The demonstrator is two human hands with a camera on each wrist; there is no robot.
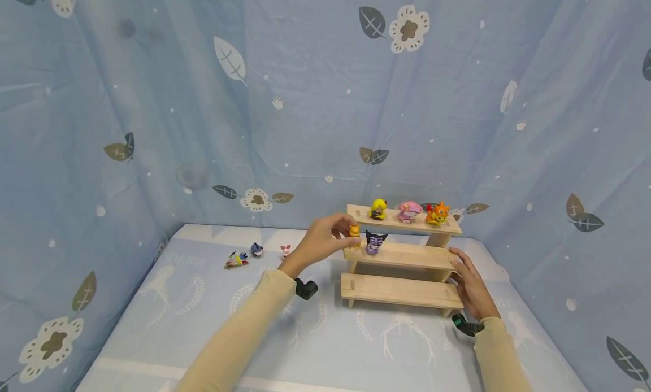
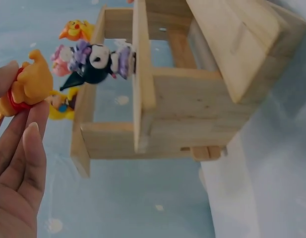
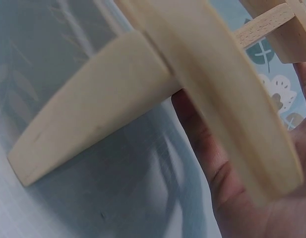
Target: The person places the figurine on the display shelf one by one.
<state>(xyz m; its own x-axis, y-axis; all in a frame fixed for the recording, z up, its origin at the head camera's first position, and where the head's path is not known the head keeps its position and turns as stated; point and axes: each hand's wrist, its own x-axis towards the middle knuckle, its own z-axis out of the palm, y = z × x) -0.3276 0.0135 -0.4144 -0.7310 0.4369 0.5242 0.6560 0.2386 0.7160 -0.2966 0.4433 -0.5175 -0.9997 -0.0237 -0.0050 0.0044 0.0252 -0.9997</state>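
My left hand pinches a small orange bear figurine in a red shirt between thumb and fingers, at the left end of the middle tier of a three-tier wooden display shelf. Close beside it on that tier stands a purple figurine with a black hood. My right hand holds the shelf's right end, its fingers at the middle board's edge. In the right wrist view the boards hide part of that hand. Along the top tier stand a yellow-haired figurine, a pink figurine and an orange figurine.
Left of the shelf on the pale cloth lie a multicoloured figurine, a blue-grey figurine and a pink piglet figurine, near my left forearm. The bottom tier faces me. A blue patterned curtain hangs behind the table.
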